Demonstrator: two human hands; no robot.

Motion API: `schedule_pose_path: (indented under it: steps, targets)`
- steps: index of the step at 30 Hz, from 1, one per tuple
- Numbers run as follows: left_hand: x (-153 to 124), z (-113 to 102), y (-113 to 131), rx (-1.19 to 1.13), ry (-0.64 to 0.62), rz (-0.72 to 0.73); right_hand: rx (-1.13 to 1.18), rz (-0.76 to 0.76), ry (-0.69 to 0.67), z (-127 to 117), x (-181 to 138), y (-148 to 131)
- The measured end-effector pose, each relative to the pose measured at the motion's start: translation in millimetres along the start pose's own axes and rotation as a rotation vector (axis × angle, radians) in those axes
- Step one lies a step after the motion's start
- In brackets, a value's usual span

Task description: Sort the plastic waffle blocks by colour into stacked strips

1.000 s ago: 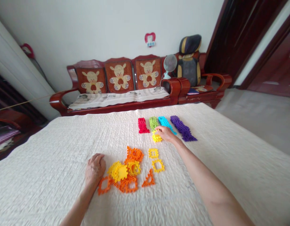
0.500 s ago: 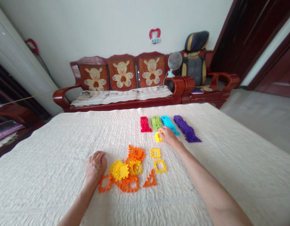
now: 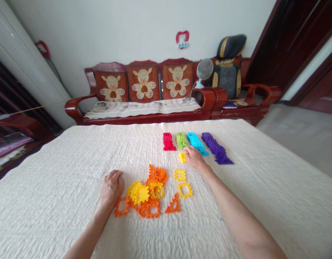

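Observation:
My right hand (image 3: 193, 157) pinches a small yellow interlocking plastic piece (image 3: 182, 157) at the table, just in front of the green stack (image 3: 181, 140). My left hand (image 3: 112, 185) rests on the cover with its fingers curled in and nothing seen in them. To its right lies a loose pile of yellow pieces (image 3: 142, 194) and orange pieces (image 3: 152, 209), some overlapping. A yellow window piece (image 3: 180, 175), a yellow open-square piece (image 3: 185, 190) and an orange triangle (image 3: 174, 204) lie apart, right of the pile.
Red (image 3: 169, 142), blue (image 3: 197, 143) and purple (image 3: 216, 148) rows of pieces lie beside the green one. A white quilted cover (image 3: 60, 172) spreads over the table. Behind stand a wooden sofa (image 3: 144, 118) and a small fan (image 3: 205, 70).
The whole view has shifted slightly, so things sit a little further right. My right hand still holds the yellow piece near the green stack. The left hand stays on the cover.

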State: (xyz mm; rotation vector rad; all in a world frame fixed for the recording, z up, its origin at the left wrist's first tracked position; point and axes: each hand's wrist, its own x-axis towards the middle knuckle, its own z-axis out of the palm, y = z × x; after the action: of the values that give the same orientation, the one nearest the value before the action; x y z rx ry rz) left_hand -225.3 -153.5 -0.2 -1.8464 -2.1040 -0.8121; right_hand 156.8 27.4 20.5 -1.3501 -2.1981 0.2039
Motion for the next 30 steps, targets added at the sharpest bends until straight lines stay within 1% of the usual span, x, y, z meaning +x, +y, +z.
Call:
schedule_pose_path:
  steps: [2, 6, 8, 12, 16, 21, 24, 30]
  targets:
    - [0.4, -0.7, 1.0, -0.006, 0.001, 0.002, 0.016, -0.026, -0.020, -3.0, -1.5, 0.5]
    - [0.9, -2.0, 2.5, -0.012, -0.005, -0.004, 0.082, -0.191, -0.138, -10.3, -5.8, -2.5]
    - [0.9, -2.4, 3.1, -0.011, -0.012, -0.015, 0.087, -0.238, -0.192, -12.0, -6.8, -5.6]
    - [0.4, -2.9, 4.1, -0.013, -0.012, -0.045, 0.046, -0.210, -0.232, -11.6, -5.1, -10.3]
    - [0.8, -3.8, 5.3, -0.010, -0.012, -0.033, 0.036, -0.191, -0.248, -12.5, -2.6, -11.6]
    - [0.2, -1.0, 2.7, 0.010, 0.013, -0.002, 0.022, -0.171, -0.221, -16.1, -4.7, -13.7]
    - [-0.7, 3.3, -2.7, 0.019, 0.033, 0.022, 0.002, -0.121, -0.202, -14.8, -6.5, -16.1]
    - [0.1, 3.7, -6.1, 0.054, -0.016, 0.031, -0.030, -0.063, -0.187, -12.2, -7.1, -20.8]
